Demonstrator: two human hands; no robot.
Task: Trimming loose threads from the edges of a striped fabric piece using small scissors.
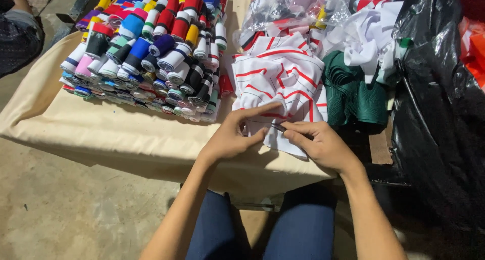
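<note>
A stack of white cloth pieces with red stripes (283, 78) lies on the low table covered with beige cloth (101, 133). My left hand (232, 136) pinches the near edge of the top piece, thumb and forefinger closed on the fabric. My right hand (321, 144) rests just to its right, fingers curled around a small dark tool (278, 127) whose tip points at the same edge. Both hands meet over the front corner of the stack, and my knees in dark blue trousers show below.
A big pile of rolled cloth bands in several colours (151, 48) fills the table's left. Folded dark green fabric (353, 93) lies right of the striped stack, white scraps (369, 37) and a clear bag (283, 7) behind. A black plastic sack (439, 103) stands at right. Another person sits at far left (17, 32).
</note>
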